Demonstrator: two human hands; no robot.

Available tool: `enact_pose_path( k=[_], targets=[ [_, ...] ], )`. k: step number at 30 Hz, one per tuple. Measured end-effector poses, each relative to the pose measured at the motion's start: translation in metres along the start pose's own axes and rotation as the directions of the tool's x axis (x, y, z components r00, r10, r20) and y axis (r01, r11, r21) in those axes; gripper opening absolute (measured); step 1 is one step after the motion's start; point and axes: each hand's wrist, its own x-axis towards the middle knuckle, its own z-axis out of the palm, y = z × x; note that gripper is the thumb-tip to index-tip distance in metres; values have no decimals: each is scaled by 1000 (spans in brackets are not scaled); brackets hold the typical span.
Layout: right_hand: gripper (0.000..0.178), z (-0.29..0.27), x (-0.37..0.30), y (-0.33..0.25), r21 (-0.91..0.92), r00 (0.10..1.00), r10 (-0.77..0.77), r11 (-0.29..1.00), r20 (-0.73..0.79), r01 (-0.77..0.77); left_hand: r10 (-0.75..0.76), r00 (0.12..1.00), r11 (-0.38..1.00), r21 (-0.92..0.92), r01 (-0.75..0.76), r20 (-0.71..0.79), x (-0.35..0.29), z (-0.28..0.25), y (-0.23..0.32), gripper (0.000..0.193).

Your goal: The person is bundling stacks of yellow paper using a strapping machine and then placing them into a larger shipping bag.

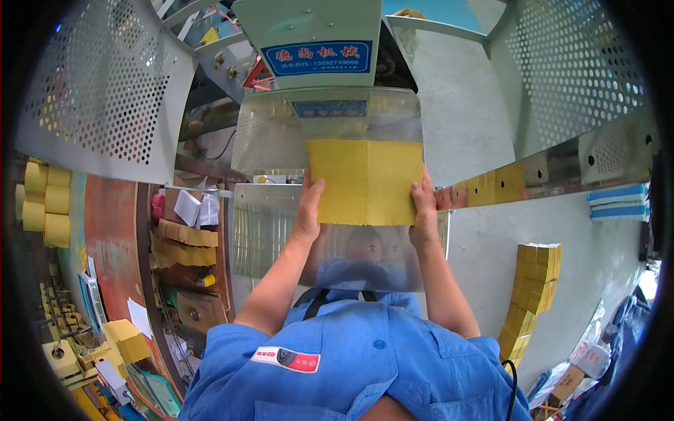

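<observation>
A wide rectangular block of yellow paper (366, 184) is held up in front of me, with a faint seam down its middle. My left hand (307, 209) is closed on its left edge, the thumb along the near face. On the opposite edge my right hand (424, 208) grips in the same way; the fingers behind the block are partly hidden. Beneath it lies a shiny metal plate (351, 263), and a clear guard panel (270, 126) stands just beyond, in front of a grey-green machine housing (309, 21).
Perforated metal panels (105, 84) flank the machine, with a steel rail (554, 165) at right. Yellow paper stacks (537, 281) stand on the right floor. A cluttered wooden shelf (189, 281) and yellow rolls (56, 200) are at left.
</observation>
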Motion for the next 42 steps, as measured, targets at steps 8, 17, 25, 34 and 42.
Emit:
enact_pose_path(
  k=[8,17,25,34,42],
  targets=[
    [60,-6,2,9,17,999,-33,999,26,33,-35,999,995,88,36,-13,-2,5,2,53],
    [60,-1,1,4,73,1000,2,997,13,-3,-50,995,995,79,57,-91,-6,9,-4,56],
    [50,-12,8,16,47,1000,21,999,-20,-20,-58,998,988,142,61,-29,0,17,-6,54],
    [47,-9,4,17,33,1000,23,999,-18,-22,-58,997,996,66,61,-47,-2,13,-15,50],
    [49,-12,6,18,-12,1000,-21,1000,-22,21,-21,998,992,124,27,-53,-6,16,-5,49]
  ],
)
